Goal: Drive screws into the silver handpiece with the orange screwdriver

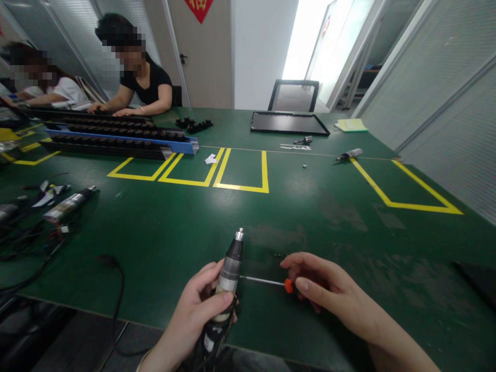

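My left hand (207, 299) is wrapped round an electric screwdriver (230, 274), a silver and black cylinder tilted with its metal nose upward and away from me. My right hand (325, 284) is closed round the handle end of a thin screwdriver (265, 281). Only a red-orange part of that handle shows at my thumb; the rest is hidden by my fingers. Its shaft points left, and the tip meets the side of the electric screwdriver's body. Just beyond my right fingertips, a few tiny dark screws (277, 256) lie on the green table (163, 248).
Another electric screwdriver (67, 205) lies at left among black cables (27, 243). Long black and blue rails (116, 142) stand toward two seated people (145, 77). A black-framed panel (289, 123), a silver tool (350, 154) and yellow tape outlines (242, 188) are farther back.
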`<state>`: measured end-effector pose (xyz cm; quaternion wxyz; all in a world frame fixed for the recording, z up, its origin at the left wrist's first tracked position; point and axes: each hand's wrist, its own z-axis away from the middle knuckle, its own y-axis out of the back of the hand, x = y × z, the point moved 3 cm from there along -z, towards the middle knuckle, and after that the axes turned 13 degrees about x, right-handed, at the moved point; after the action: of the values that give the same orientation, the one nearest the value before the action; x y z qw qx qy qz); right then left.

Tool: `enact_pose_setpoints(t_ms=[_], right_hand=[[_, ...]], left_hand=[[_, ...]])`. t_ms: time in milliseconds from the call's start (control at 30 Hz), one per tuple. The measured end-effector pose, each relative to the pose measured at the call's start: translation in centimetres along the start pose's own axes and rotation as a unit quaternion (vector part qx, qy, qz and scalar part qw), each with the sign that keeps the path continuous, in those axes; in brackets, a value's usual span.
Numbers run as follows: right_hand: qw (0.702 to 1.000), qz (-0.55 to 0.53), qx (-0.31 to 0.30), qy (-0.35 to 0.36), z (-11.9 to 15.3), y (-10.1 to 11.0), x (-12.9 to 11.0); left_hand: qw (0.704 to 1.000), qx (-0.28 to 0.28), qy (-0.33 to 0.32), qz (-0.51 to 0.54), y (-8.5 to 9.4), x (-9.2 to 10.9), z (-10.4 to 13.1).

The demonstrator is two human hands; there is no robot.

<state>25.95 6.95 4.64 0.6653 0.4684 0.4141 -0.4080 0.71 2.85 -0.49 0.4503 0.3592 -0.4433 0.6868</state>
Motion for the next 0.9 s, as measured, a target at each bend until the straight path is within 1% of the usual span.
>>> enact_pose_setpoints(t_ms=[67, 133, 300, 433, 533, 633, 733, 800, 833, 900], right_hand=[[0.998, -0.008, -0.021, -0.051, 0.05, -0.18, 0.27], [0.998, 0.004, -0.019, -0.067, 0.02, -0.22, 0.39], [1.000, 0.016, 0.000, 0.007, -0.17, -0.07, -0.15], [0.998, 0.026, 0.036, 0.044, -0.21, 0.25, -0.32], [0.996, 0.038, 0.048, 0.060, -0.22, 0.36, -0.22], [0.997, 0.029, 0.037, 0.054, -0.20, 0.34, -0.07], [1.000, -0.013, -0.003, -0.005, -0.10, 0.07, 0.18], [0.999, -0.021, -0.016, -0.039, -0.03, -0.09, 0.26], [0.999, -0.015, -0.013, -0.039, -0.03, -0.11, 0.21], [1.000, 0.006, 0.002, -0.008, -0.09, -0.06, -0.06]], left_hand=[[1.000, -0.005, -0.003, -0.001, -0.03, 0.08, 0.00], [1.000, -0.008, -0.005, -0.001, -0.08, 0.18, 0.00], [1.000, -0.003, -0.003, -0.005, -0.13, 0.28, 0.08], [1.000, 0.004, 0.001, 0.005, 0.00, 0.19, 0.14], [1.000, 0.000, 0.000, 0.005, 0.01, 0.17, 0.14], [1.000, -0.003, -0.004, 0.005, -0.04, 0.19, 0.11], [1.000, -0.005, -0.003, 0.004, -0.07, 0.15, 0.06], [1.000, -0.008, -0.001, 0.001, -0.07, 0.08, 0.01], [1.000, -0.006, -0.001, 0.003, -0.03, 0.05, -0.02], [1.000, -0.007, -0.004, 0.002, 0.00, -0.01, -0.07]])
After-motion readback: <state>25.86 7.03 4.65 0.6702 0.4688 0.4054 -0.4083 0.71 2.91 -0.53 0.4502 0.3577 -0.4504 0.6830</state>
